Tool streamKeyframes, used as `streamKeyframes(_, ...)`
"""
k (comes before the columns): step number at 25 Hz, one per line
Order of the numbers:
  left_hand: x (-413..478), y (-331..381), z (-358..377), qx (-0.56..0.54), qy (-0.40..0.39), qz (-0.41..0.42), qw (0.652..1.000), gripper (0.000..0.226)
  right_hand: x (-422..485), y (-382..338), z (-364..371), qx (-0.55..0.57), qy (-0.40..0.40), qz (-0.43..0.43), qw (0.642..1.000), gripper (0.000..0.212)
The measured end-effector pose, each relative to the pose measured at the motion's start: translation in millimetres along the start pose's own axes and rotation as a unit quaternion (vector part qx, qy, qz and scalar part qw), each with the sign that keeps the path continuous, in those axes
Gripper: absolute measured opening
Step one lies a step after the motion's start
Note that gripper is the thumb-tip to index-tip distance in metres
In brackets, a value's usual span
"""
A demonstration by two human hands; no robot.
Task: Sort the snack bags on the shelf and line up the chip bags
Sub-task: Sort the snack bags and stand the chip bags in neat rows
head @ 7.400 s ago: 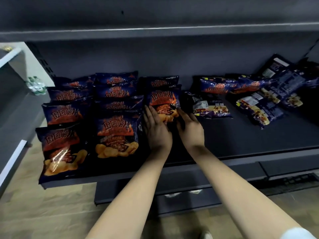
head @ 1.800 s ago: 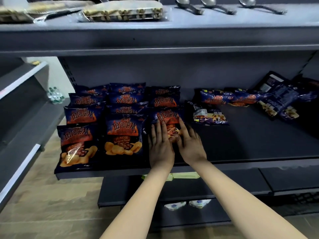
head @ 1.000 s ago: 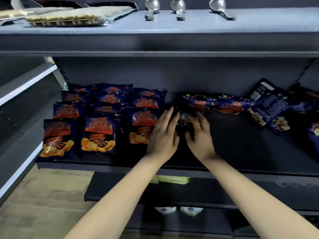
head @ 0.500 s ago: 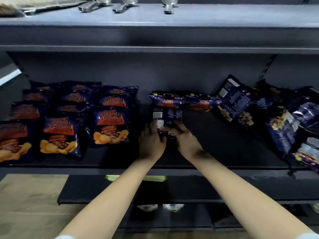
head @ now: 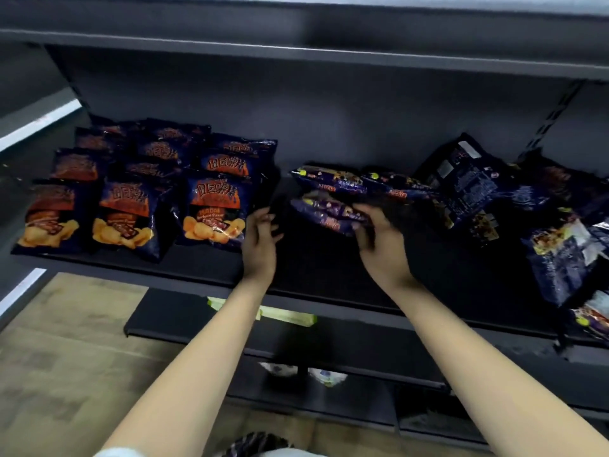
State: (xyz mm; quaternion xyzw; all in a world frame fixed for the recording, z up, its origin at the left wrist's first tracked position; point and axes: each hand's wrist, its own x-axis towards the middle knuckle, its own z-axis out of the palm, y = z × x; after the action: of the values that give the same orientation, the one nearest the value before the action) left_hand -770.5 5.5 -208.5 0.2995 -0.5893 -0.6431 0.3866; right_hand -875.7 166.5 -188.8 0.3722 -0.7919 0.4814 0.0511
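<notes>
Dark blue chip bags [head: 214,209] with orange print lie in three rows on the left of the dark shelf [head: 323,258]. My right hand [head: 379,239] grips a purple snack bag [head: 326,212] near the shelf's middle, lifted a little above the surface. My left hand [head: 262,235] hovers beside the nearest chip bag with loosely spread fingers, holding nothing. Two more purple snack bags [head: 329,179] lie behind the held one.
A jumble of dark blue and purple bags [head: 468,183] fills the right of the shelf, some hanging at the right front edge [head: 560,258]. An upper shelf [head: 296,34] hangs close overhead. Below are lower shelves and a wooden floor [head: 66,341].
My right hand has lifted the purple snack bag and turned it to the right. My left hand let go of it and moved left toward the chip bags. The view shifted down.
</notes>
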Motion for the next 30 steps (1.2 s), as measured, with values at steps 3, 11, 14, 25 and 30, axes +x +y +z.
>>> streamKeyframes(3,-5.3,3.9,0.8,0.030,-0.045,0.006,0.999,0.032,14.3,-13.0,-21.4,0.134,0.100,0.062,0.984,0.026)
streamKeyframes(11,-13.7,3.2,5.8,0.256,-0.238,0.013,0.937,0.059,-5.5,-7.4,-15.2,0.201,-0.031,0.298,0.933,0.055)
streamKeyframes(14,-8.9,-1.3,5.8,0.255,-0.211,0.026,0.943,0.053,-21.8,-0.9,-6.5,0.220,-0.044,0.278,0.934,0.075)
streamKeyframes(25,-16.6,22.0,-18.7,0.177,-0.094,0.097,0.975,0.080,-12.6,-49.8,44.7,0.180,-0.011,0.196,0.964,0.088)
streamKeyframes(30,-1.5,43.0,-88.0,0.316,-0.027,0.165,0.934,0.078,-22.5,-96.0,108.9,0.211,0.005,0.121,0.970,0.091)
